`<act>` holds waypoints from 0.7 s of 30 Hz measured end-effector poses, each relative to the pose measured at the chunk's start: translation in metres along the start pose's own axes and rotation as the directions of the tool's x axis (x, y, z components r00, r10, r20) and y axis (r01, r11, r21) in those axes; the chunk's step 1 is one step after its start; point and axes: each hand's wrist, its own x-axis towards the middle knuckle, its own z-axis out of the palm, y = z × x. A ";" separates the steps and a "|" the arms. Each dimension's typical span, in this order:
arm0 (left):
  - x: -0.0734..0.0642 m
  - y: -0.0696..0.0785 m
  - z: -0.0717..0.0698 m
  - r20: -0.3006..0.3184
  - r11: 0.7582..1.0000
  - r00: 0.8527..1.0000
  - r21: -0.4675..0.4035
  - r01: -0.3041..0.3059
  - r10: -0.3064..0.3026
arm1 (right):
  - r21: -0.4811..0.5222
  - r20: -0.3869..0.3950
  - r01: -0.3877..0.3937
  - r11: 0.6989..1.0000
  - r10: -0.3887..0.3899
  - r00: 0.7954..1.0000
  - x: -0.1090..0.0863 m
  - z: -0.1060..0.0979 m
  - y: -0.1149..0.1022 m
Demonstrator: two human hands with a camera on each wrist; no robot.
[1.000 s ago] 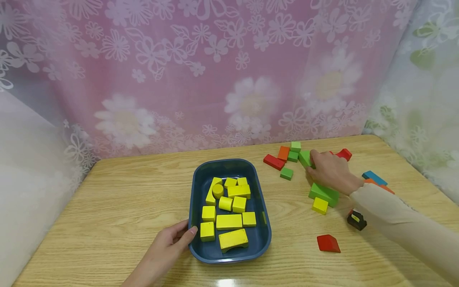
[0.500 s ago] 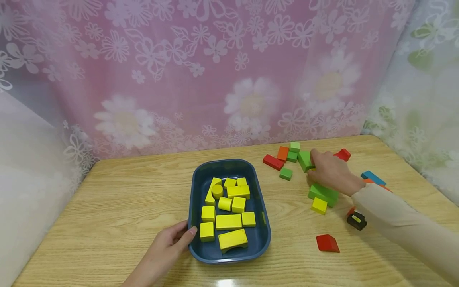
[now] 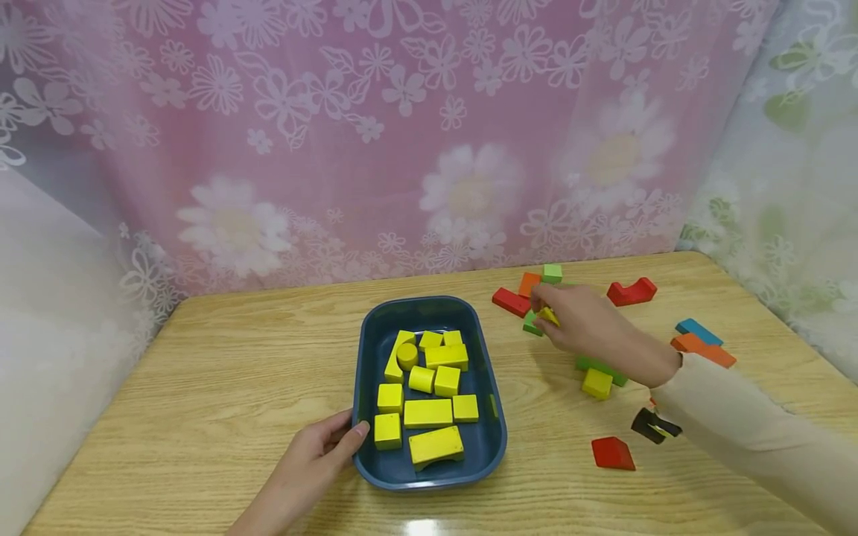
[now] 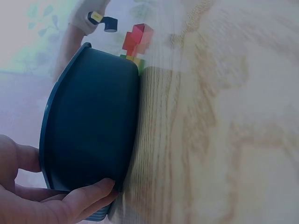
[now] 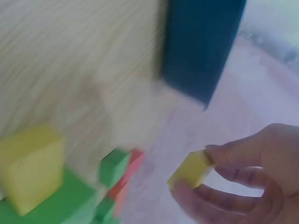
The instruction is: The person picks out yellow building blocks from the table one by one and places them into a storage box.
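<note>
My left hand (image 3: 310, 460) grips the left side of a dark blue plastic tub (image 3: 484, 450), thumb over the rim, near its front corner. In the left wrist view, the fingers bend under the outer wall of the tub (image 4: 91, 121). Several yellow blocks, such as an arched one (image 3: 436, 445), lie inside it. To the right, my right hand (image 3: 590, 320) pinches a small yellow block (image 5: 191, 169) between thumb and fingers, in the air above the scattered blocks. In the head view the fingers partly cover this block.
Under the right forearm, a yellow block (image 3: 596, 383) touches a long green block (image 3: 606, 366). Red blocks (image 3: 613, 453) (image 3: 631, 292), orange (image 3: 704, 350) and blue blocks (image 3: 699, 331) lie around. A pink flowered curtain (image 3: 375, 186) hangs behind the table (image 3: 234, 387).
My right hand has lifted the small yellow block from among the green blocks and moved left toward the tub. The left hand and tub stay put.
</note>
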 end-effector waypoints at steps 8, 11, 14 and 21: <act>0.000 0.000 0.000 -0.005 1.000 1.000 0.012 0.001 -0.001 | 0.086 -0.121 0.278 0.957 -0.267 0.956 0.003 0.001 -0.037; 0.000 0.000 0.000 -0.005 1.000 1.000 0.010 0.000 0.000 | 0.110 -0.128 0.312 0.944 -0.298 0.946 0.005 0.004 -0.045; 0.000 0.000 0.000 0.004 1.000 1.000 -0.003 0.000 0.000 | 0.122 -0.102 0.316 0.941 -0.305 0.947 0.006 0.008 -0.052; 0.000 0.001 0.000 0.003 1.000 1.000 0.006 0.003 -0.003 | 0.105 -0.015 0.377 0.920 -0.377 0.926 0.011 0.021 -0.062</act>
